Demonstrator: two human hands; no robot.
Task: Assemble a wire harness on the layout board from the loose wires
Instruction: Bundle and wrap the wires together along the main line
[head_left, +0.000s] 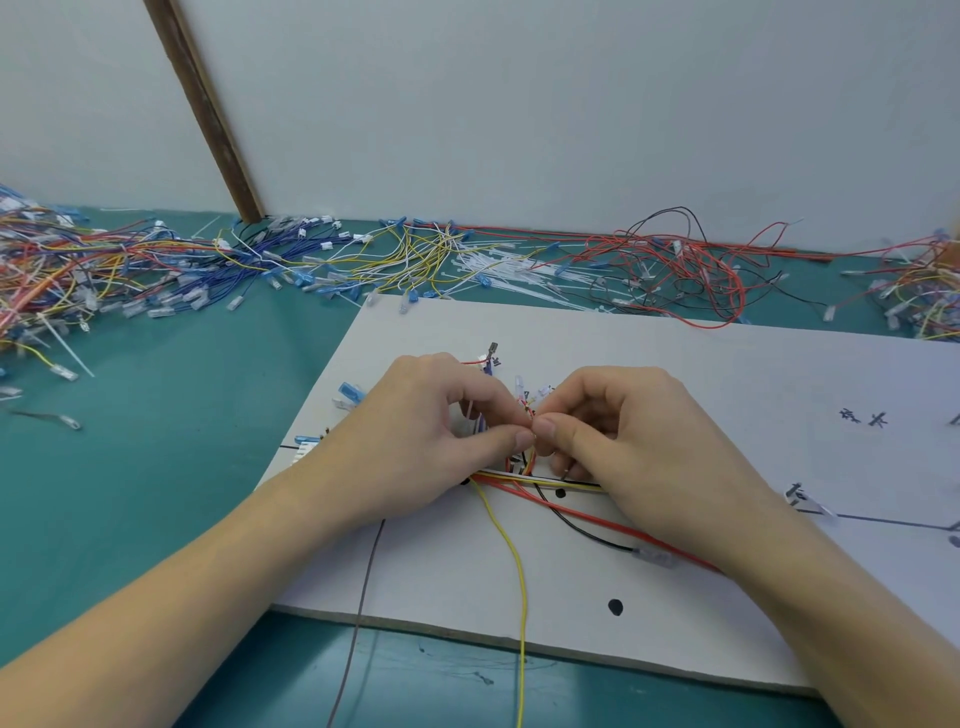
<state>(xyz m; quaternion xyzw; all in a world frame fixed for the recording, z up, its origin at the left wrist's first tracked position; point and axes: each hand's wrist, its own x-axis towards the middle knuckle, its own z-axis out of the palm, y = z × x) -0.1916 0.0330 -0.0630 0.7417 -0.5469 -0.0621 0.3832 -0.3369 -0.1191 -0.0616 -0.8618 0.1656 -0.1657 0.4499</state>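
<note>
The layout board (675, 374) lies on the worktop (171, 467), occupying the centre and right of the frame. Both hands meet at frame centre above the board: left hand (415, 436) to the left, right hand (623, 441) to the right, over the wire bundle (524, 480). Loose wires (104, 270) lie along the upper left; cable ties (498, 270) lie behind the board, at upper centre.

Matt board, glossy wires, plastic ends.

You have a matt white layout board (675, 374), smooth like painted fibreboard, its front edge raw and rough. It lies on a smooth teal mat (171, 441) with a dull sheen. The yellow wire (511, 551) and red wire (587, 517) wear glossy plastic insulation; the heaped loose wires (156, 270) end in clear plastic sleeves. The white cable ties (519, 275) look like slick plastic.
</note>
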